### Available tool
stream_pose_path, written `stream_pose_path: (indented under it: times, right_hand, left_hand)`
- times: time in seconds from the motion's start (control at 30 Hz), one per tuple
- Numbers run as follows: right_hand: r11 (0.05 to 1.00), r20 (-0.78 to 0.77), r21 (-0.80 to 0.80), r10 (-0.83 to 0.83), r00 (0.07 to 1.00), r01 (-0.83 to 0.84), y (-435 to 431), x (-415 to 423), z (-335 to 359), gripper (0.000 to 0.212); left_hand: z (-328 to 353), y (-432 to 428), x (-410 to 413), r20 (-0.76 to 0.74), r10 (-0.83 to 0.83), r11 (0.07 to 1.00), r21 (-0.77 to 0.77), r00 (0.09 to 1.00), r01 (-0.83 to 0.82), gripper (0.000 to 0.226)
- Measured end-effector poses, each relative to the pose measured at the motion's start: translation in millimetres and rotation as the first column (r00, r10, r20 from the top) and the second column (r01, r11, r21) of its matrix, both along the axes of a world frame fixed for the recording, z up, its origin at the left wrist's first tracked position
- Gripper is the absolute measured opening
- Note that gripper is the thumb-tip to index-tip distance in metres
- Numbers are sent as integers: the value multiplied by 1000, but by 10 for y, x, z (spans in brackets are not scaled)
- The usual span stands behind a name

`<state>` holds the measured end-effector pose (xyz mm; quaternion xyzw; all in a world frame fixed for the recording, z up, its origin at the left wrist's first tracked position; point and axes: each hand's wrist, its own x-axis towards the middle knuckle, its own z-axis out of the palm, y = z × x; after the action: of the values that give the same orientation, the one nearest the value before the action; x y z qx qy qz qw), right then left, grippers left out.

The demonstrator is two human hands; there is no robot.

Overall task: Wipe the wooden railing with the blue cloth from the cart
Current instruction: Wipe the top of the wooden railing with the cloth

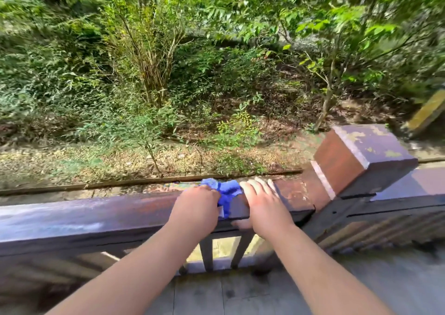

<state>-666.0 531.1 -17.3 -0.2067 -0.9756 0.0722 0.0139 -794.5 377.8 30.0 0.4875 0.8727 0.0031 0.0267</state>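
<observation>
The dark brown wooden railing [96, 216] runs across the lower part of the head view. Its top is worn and patchy. My left hand [195, 208] lies on the rail, closed on the crumpled blue cloth [227, 192], which bunches out to the right of my fingers and hangs down the rail's near face. Just right of the cloth, my right hand [262, 204] clasps the rail itself, fingers spread over the top and thumb under the near edge. The cart is not in view.
A square wooden post [361, 158] with peeling paint rises right of my hands, and the railing continues beyond it. Vertical balusters [207, 252] stand below the rail. Grey paving lies underfoot. Bushes, trees and leaf-strewn ground lie past the railing.
</observation>
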Motion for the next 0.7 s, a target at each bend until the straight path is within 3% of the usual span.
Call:
stream_pose_path:
  times: [0.2, 0.33, 0.37, 0.5, 0.7]
  right_hand:
    - [999, -23, 37, 5, 1000, -5, 25, 32, -73, 109]
    - [999, -71, 37, 5, 997, -2, 18, 37, -62, 70]
    - [1000, -85, 20, 3, 996, -1, 22, 35, -51, 71]
    - [1000, -47, -30, 3, 999, -4, 18, 32, -23, 109]
    - [998, 16, -31, -49, 999, 50, -80, -85, 31, 116]
  left_hand:
    - [-76, 383, 29, 12, -53, 992, 119, 999, 51, 18]
    - [-204, 69, 217, 119, -67, 995, 80, 991, 58, 23]
    - [-251, -66, 276, 132, -76, 996, 64, 988, 68, 27]
    - [-276, -375, 257, 199, -49, 996, 82, 979, 33, 48]
    - [-106, -462, 65, 216, 111, 975, 166, 970, -148, 33]
